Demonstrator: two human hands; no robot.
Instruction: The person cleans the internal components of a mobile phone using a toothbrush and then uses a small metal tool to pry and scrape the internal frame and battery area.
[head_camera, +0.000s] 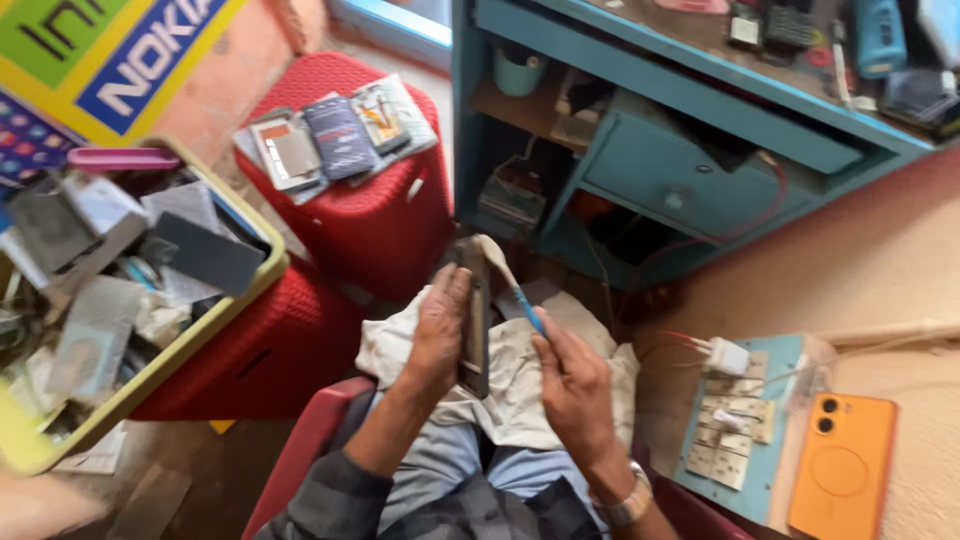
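My left hand grips a dark, flat phone body, held on edge above my lap. In my right hand is a brush with a blue handle and a pale head, whose bristles rest against the upper end of the phone body. A crumpled white cloth lies across my knees under both hands. There is a metal watch on my right wrist.
A red plastic stool ahead carries several phone parts. At left a yellow tray is heaped with scrap parts. A blue workbench with a drawer stands ahead right. An orange phone and a switch board lie at right.
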